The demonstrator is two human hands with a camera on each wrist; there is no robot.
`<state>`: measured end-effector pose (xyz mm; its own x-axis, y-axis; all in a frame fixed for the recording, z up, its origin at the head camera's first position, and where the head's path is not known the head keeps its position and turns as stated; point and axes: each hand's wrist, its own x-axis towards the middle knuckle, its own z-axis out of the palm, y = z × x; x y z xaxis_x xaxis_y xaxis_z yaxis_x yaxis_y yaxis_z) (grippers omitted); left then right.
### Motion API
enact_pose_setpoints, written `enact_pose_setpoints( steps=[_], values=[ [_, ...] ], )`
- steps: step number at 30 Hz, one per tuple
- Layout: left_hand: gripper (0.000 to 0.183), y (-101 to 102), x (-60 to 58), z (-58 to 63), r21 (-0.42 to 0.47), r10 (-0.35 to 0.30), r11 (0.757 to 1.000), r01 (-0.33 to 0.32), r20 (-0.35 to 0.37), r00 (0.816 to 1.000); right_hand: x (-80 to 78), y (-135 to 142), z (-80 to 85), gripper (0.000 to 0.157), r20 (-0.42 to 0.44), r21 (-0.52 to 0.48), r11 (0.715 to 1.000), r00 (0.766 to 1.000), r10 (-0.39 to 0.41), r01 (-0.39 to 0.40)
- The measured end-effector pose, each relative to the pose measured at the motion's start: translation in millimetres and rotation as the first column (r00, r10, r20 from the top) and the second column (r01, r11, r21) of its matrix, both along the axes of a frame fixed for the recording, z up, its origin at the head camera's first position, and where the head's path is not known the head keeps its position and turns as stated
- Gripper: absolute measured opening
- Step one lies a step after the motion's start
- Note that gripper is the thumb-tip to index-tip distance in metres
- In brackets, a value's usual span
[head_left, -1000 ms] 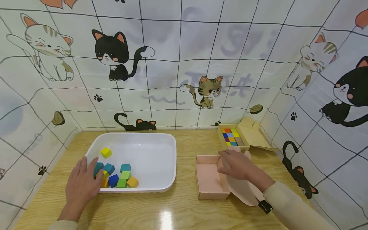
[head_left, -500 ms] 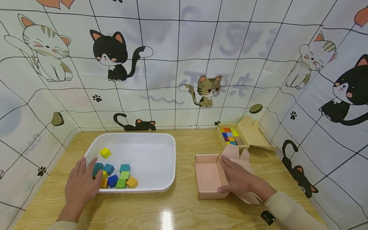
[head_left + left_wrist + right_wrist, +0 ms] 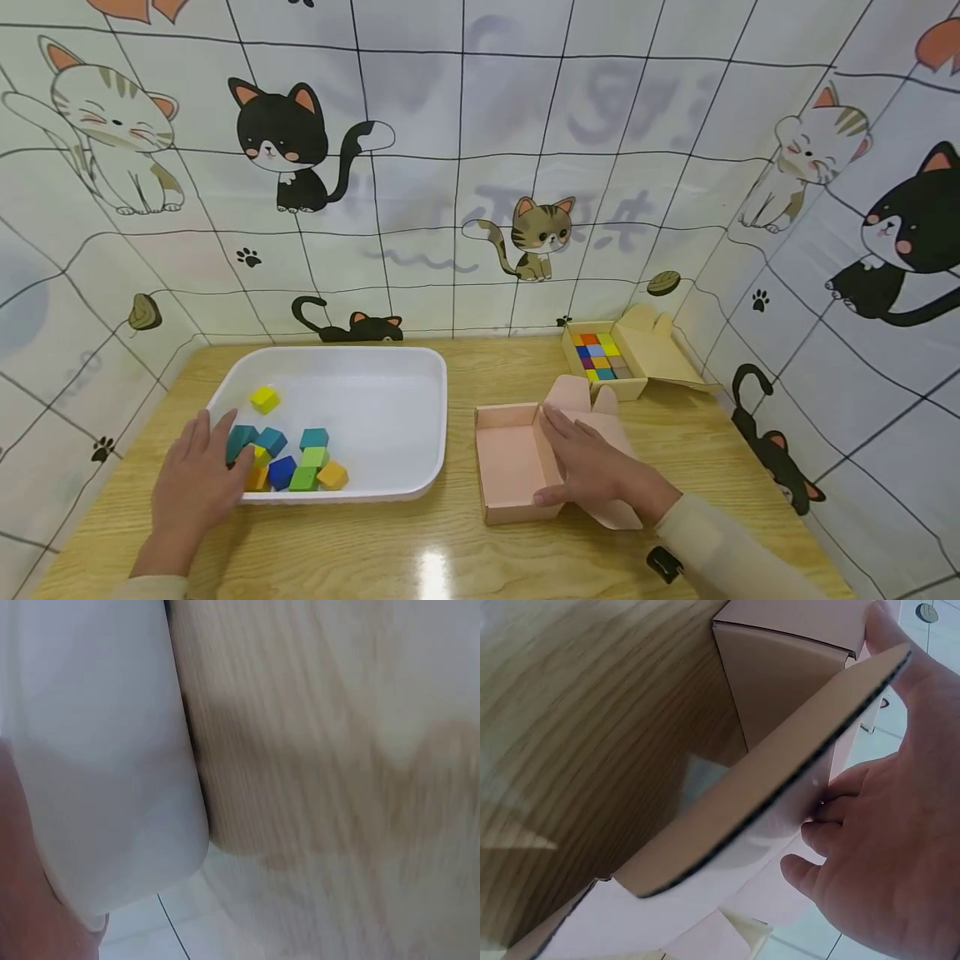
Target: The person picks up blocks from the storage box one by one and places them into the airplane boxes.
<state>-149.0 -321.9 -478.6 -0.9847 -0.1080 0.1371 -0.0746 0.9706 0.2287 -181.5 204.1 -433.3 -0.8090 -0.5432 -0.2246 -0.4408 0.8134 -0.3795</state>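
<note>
My left hand (image 3: pixel 197 475) lies over the left side of a white plastic tray (image 3: pixel 390 425), its fingers at the rim and the thumb near the cubes. Toward the tray's near left side sit several coloured cubes, among them a blue cube (image 3: pixel 282 472) and an orange cube (image 3: pixel 332 476). Farther back in it is a yellow cube (image 3: pixel 264 399). My right hand (image 3: pixel 600 467) touches the right wall of a pink cardboard box (image 3: pixel 513 467), fingers extended along the wall and thumb at the near corner. The box's lid flap (image 3: pixel 772 787) folds down beside that hand.
At the back right, a second cardboard box (image 3: pixel 630 387) holds several coloured cubes in rows, its lid folded out to the right. A small black object (image 3: pixel 664 564) is by the right sleeve. Cat-printed cloth (image 3: pixel 420 208) encloses the wooden table (image 3: pixel 360 550).
The pink box has slid left toward the tray, with my right hand moving along its right wall. My right thumb has come down to the near corner. My left hand stays at the tray.
</note>
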Motion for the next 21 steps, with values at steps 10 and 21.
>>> enact_pose_setpoints(
  steps=[10,21],
  values=[
    [0.069,-36.0,-3.7,-2.7,0.021,-0.016,1.0,0.015,0.04,0.999,-15.5,-39.4,-1.8,0.118,-0.003,0.045,0.998,0.999,0.043,-0.043],
    [0.072,-49.4,-7.9,1.0,0.045,-0.007,0.999,0.005,0.044,0.999,-39.7,-68.6,-3.8,0.116,-0.061,0.131,0.991,0.998,0.033,-0.025]
  ],
)
